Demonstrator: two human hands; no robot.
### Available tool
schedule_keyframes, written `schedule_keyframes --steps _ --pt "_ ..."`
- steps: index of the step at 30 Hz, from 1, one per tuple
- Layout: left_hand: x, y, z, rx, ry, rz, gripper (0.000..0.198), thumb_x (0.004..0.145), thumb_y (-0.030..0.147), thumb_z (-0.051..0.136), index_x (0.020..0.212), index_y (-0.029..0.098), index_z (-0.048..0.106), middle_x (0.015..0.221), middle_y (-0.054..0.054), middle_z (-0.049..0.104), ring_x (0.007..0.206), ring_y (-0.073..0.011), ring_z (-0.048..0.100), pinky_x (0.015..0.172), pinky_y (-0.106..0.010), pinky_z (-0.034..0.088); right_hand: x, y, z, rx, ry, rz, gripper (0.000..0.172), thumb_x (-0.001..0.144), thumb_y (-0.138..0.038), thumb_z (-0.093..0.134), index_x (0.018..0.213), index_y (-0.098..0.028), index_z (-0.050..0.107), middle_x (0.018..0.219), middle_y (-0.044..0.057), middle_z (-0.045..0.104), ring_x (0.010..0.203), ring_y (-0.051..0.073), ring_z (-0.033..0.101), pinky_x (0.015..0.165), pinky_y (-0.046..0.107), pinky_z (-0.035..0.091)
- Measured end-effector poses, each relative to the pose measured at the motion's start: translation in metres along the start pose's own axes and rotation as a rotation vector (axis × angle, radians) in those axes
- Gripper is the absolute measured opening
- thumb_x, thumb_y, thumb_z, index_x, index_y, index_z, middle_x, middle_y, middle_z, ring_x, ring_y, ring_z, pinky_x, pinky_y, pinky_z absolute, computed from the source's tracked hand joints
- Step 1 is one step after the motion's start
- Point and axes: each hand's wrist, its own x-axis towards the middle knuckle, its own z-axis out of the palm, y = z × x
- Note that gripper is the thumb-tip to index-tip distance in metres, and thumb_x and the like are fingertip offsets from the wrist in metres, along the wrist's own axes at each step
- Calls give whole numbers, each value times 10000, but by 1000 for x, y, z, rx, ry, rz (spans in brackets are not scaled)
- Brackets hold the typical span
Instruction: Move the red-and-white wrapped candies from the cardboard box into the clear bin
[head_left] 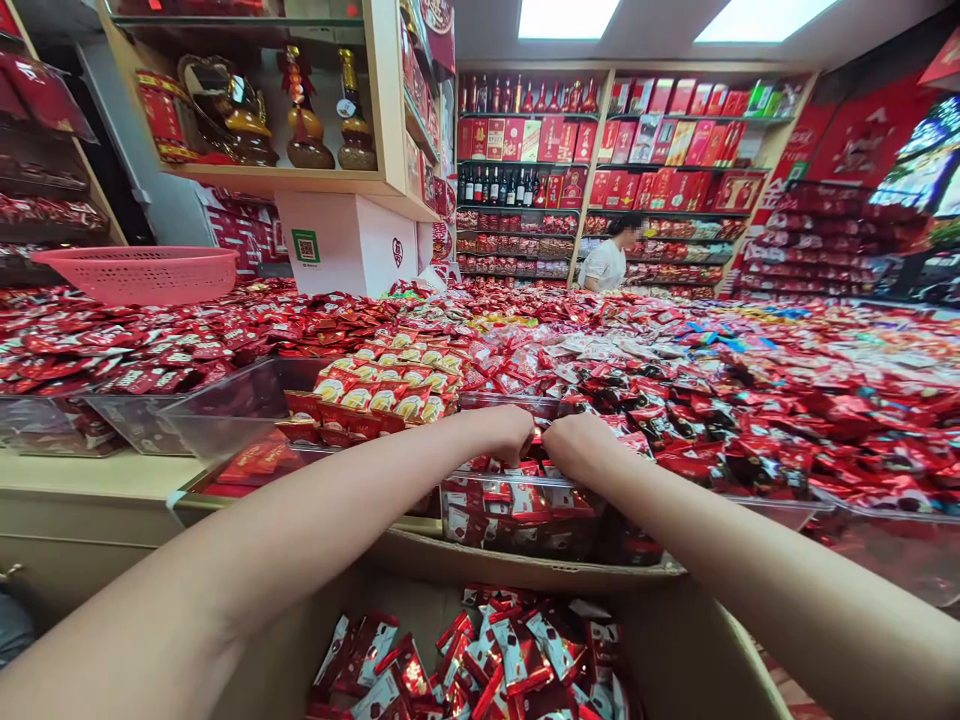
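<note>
Both arms stretch forward over an open cardboard box [667, 650] into a clear plastic bin [457, 510]. My left hand [510, 432] is bent down into the bin, its fingers mostly hidden among the candy packets [529, 500]. Close beside it on the right, my right hand [574, 440] curls down into the same bin; its fingertips are out of sight. Whether either hand grips a packet cannot be made out. Below the arms, the box holds many loose red and white candy packets [517, 650].
Gold-and-red packets [382, 385] stand in rows in the bin to the left. A pink basket [142, 275] rests on heaped sweets. A display cabinet [375, 185] juts out above the left side. Beyond the heaps, a person in white [604, 265] is near the shelves [592, 170].
</note>
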Motion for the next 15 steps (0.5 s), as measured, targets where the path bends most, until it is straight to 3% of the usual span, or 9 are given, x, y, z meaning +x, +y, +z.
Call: schedule_keyframes --steps 7,15 --pt "-25 -26 -2 26 -9 -39 251 528 179 654 777 165 628 740 -28 635 656 -160 540 548 -232 377 -1 -2 0 -22 -8 6 206 846 -248 455 880 -111 605 907 65 641 847 158 594 735 347 474" --pt "-38 -14 -2 93 -101 -25 195 523 207 661 691 110 633 691 -95 633 585 -187 537 541 -276 383 -3 0 1 2 28 -4 258 819 -123 398 886 -112 647 906 177 646 859 242 607 697 335 462"
